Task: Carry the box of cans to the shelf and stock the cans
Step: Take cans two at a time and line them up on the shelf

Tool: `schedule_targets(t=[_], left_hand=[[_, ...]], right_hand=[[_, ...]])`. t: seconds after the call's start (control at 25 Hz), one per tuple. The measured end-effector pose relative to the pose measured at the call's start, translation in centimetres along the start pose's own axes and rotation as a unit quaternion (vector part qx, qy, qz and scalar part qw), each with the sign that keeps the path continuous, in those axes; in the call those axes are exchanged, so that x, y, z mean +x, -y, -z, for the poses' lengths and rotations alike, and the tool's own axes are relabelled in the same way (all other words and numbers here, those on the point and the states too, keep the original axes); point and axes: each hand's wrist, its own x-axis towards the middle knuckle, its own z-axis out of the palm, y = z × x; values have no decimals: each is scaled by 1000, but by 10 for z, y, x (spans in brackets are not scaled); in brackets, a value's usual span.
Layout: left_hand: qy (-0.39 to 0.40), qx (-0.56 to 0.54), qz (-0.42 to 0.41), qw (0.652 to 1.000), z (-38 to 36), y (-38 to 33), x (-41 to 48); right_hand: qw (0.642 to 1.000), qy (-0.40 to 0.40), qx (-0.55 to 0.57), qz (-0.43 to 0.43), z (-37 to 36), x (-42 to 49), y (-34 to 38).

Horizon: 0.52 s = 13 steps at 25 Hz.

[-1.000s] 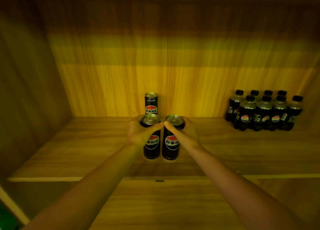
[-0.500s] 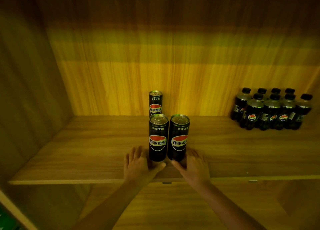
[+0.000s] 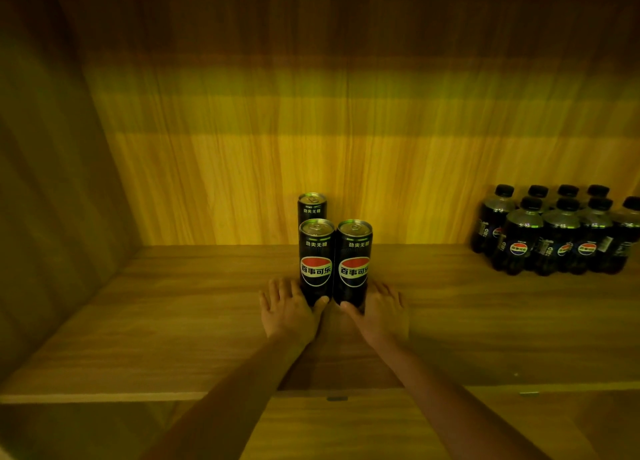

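Both hands (image 3: pixel 289 309) dropped; rear can (image 3: pixel 311 205) half hidden.

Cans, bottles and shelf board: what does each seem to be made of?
Front cans and: likely aluminium, going by their bright metallic tops with pull tabs; sides printed glossy black.
Bottles: probably clear plastic holding dark drink, with sheen on the shoulders and black screw caps.
Shelf board: wood-grain surface, matte; solid wood or laminate cannot be told.
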Motion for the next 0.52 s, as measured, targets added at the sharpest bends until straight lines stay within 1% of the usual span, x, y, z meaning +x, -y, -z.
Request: schedule_targets(t=[0.16,0.36,0.52], left_hand=[[15,28,21,999,1,-9,20],[27,28,43,998,2,-13,22],[23,37,53,998,4,-15,17]], right_hand=[[1000,11,1,-5,-9,26,0],[996,69,-49,-3,-9,35,3],[992,93,-86,1,-1,34,5]])
